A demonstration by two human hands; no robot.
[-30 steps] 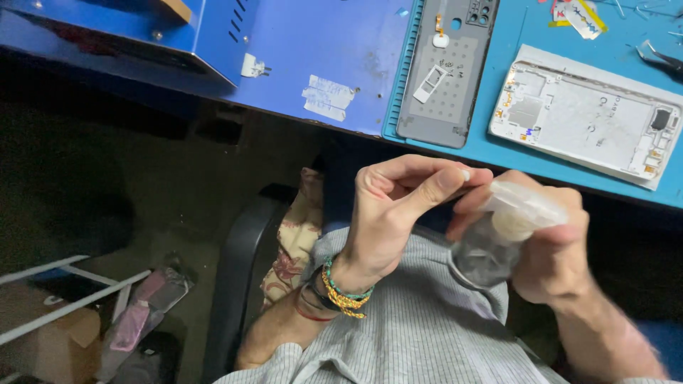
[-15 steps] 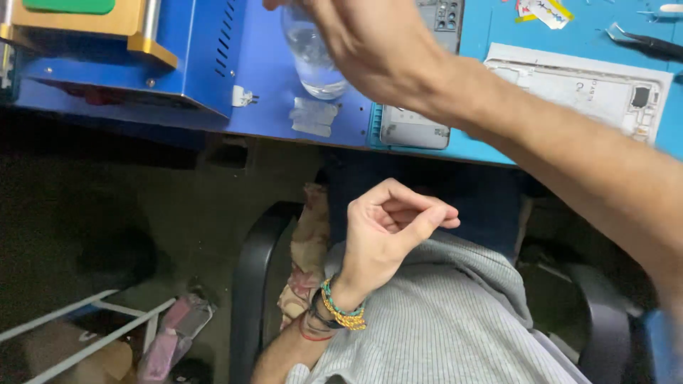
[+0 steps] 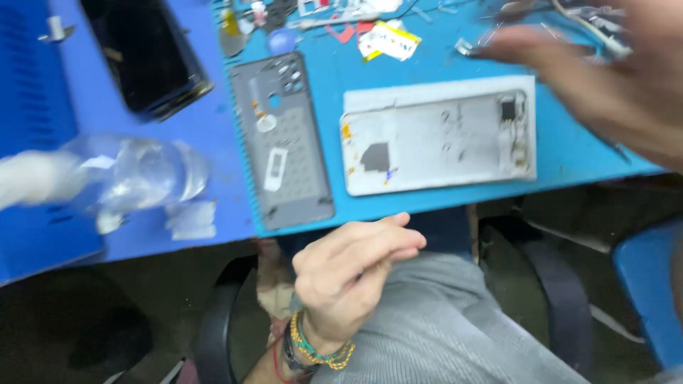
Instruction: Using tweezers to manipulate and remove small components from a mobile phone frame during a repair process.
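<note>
The left hand (image 3: 352, 274), with beaded bracelets on the wrist, sits in the lower middle of the frame over the lap, fingers curled loosely toward the thumb and gripping nothing. The right hand (image 3: 605, 85) is a blur at the upper right, fingers spread open above the bench with nothing in them, its fingertips nearest the white rectangular phone frame (image 3: 437, 142) lying flat on the blue work mat (image 3: 569, 163) at centre right. That frame looks light, thin and stiff, probably easy to bend and to scratch, with small parts along its right end, so it would best be taken by its long bare edges. Just left of it lies a grey plastic phone back cover (image 3: 284, 142). At the far left stands a clear plastic bottle (image 3: 135, 174), blurred, well apart from both hands.
</note>
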